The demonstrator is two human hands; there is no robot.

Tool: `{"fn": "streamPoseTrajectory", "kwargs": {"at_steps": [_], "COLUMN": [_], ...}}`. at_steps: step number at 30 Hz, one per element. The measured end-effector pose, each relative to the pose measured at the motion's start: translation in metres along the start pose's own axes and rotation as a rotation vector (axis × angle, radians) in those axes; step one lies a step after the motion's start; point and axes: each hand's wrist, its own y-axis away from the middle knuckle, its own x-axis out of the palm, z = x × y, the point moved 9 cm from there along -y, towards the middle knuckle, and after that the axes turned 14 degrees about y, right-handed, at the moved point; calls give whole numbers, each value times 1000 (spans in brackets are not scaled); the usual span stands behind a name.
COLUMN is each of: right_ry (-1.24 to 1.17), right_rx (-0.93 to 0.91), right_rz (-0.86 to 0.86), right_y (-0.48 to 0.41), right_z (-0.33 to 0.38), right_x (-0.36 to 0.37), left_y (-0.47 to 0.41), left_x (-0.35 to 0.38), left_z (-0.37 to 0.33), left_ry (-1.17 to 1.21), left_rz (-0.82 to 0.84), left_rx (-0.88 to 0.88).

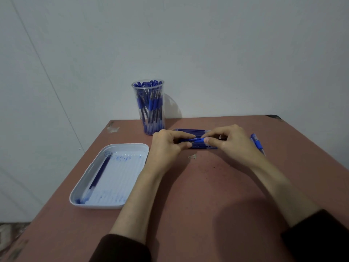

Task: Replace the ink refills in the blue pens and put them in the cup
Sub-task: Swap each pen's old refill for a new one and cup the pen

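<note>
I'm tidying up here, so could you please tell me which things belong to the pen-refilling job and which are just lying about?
For the job: blue pen gripped by left hand and right hand; pile of refills beneath; cup of pens; second pen at right; white tray holding one refill.
Lying about: pale scraps on the table.

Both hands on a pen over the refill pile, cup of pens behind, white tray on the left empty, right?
No. The head view shows the tray holds one refill along its left side. Otherwise correct: left hand and right hand pinch a pen over the refill pile, cup behind.
</note>
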Motion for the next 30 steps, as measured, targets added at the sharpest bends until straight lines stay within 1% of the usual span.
{"fn": "streamPoseTrajectory", "kwargs": {"at_steps": [3,6,7,10,12,14,16,17,19,21,24,30], "right_ry": [-53,-175,-236,-377,-434,-423,-355,-349,-346,-309,-211,-148], "right_rx": [0,17,20,-12,-33,-41,-35,-30,-41,-64,-69,-70], "right_rz": [3,-12,-6,14,22,-12,-48,-49,-37,-20,22,60], "right_y": [-1,-3,-3,-3,-2,-3,-5,-5,-6,-5,-5,-6], "right_z": [0,-4,-3,5,12,12,8,9,10,11,8,6], "right_x": [2,4,6,13,16,16,16,16,20,25,37,42], "left_y": [0,-2,-2,2,6,7,2,-3,-14,-30,-65,-104], "left_x": [0,-2,-2,-2,-7,-26,-62,-84,-125,-149,-156,-132], "left_z": [-2,-6,-7,-11,-10,-13,-28,-41,-77,-111,-127,-93], "left_ry": [-14,6,41,248,371,502,550,526,385,191,-17,-204], "left_rz": [5,-24,-37,-75,-158,-293,-448,-516,-610,-627,-566,-381], "left_rx": [11,20,29,25,4,3,82,145,300,408,397,286]}}
